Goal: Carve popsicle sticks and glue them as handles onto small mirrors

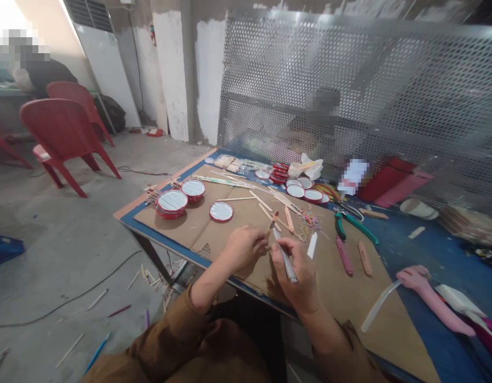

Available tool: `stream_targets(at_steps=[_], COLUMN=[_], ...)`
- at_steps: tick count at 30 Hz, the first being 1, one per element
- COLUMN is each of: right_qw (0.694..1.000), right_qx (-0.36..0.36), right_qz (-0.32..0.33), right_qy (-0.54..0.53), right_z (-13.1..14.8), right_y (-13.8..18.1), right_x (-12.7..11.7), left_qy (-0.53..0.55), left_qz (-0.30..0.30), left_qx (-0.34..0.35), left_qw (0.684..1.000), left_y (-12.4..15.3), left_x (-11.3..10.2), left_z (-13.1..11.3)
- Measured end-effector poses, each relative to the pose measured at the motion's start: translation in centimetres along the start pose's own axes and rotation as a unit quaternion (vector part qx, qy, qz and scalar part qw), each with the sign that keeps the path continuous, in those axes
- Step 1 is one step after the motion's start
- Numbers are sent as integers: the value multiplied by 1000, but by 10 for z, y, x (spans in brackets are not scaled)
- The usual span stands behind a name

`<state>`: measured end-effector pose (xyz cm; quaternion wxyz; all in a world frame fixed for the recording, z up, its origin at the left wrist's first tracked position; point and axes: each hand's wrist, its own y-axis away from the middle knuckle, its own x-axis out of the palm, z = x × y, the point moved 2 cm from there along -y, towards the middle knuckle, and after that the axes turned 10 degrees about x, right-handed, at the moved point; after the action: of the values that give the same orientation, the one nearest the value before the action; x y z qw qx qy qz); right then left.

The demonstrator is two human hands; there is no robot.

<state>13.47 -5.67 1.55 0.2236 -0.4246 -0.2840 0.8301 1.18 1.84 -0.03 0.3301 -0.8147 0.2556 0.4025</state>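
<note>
Clearly, everything here hangs on how two slim things stand to each other, one in each hand. Nearest, the right hand [300,274] grips a pale marker [289,271] between thumb and fingers, its long axis running from low by the palm up and leftward, away from the body. The left hand [246,246] pinches a small wooden stick [274,219] at its lower part, so the reddish-brown end rises free, leaning away and slightly right. The marker's far end thus comes in just beside the stick from its right; whether they touch is hard to say, the gap being so small and partly hidden by fingers.

Both hands are above the brown cardboard [206,234]. Right of the right hand, near it, lies a white stick-like piece [312,246]; beyond the stick's raised end lies a peach marker [289,219], closer to the stick than to either wrist. Farther off, loose wooden strips [262,204] lie scattered, with a red-rimmed disc [221,211] to the left and a perforated metal panel [361,69] behind the table.
</note>
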Motion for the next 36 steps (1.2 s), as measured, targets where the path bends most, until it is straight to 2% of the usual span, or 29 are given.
stream_targets(at_steps=[25,36], right_qw=[1000,1000], right_qx=[-15,-3], right_qz=[-7,-6], right_qy=[-7,-3], right_z=[3,0], right_y=[-2,-1], right_x=[-1,0], left_qy=[7,14], left_qz=[-16,-2], left_qx=[10,-5], left_qw=[1000,1000], left_y=[1,0], left_x=[-1,-3], left_z=[0,-2])
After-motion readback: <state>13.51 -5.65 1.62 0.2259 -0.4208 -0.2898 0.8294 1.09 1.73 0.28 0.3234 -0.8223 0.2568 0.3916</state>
